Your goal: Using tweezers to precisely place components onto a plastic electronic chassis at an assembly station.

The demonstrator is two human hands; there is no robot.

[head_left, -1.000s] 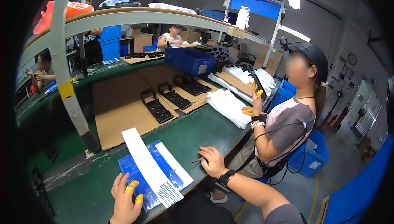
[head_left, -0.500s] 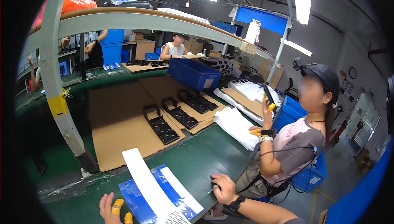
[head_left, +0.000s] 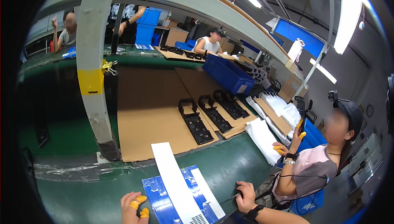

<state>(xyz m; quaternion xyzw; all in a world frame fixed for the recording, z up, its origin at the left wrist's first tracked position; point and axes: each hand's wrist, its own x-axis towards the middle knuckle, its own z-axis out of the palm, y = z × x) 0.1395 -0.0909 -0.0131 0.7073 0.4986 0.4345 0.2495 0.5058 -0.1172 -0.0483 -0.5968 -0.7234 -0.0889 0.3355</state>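
Note:
A blue sheet (head_left: 158, 193) with shiny clear film lies on the green bench in front of me. Across it lies a long white strip (head_left: 174, 174), printed with a small dark grid at its near end, and a shorter white strip (head_left: 208, 195) is at its right side. My left hand (head_left: 130, 208), wearing yellow finger cots, rests open by the blue sheet's left edge and holds nothing. To the right of the sheet, my right hand (head_left: 246, 197) is closed on a thin metal tool (head_left: 235, 195); its fingers hide most of it.
Black plastic frames (head_left: 198, 127) lie on cardboard (head_left: 147, 117) beyond the strips. A grey post (head_left: 96, 113) stands at left; a blue bin (head_left: 227, 74) sits farther back. At right, a co-worker (head_left: 312, 162) holds a black part beside white bags (head_left: 264, 140).
My view has swung left, so the bench and co-worker appear farther right. The left hand is now closer to the blue sheet. My right hand stays closed beside it.

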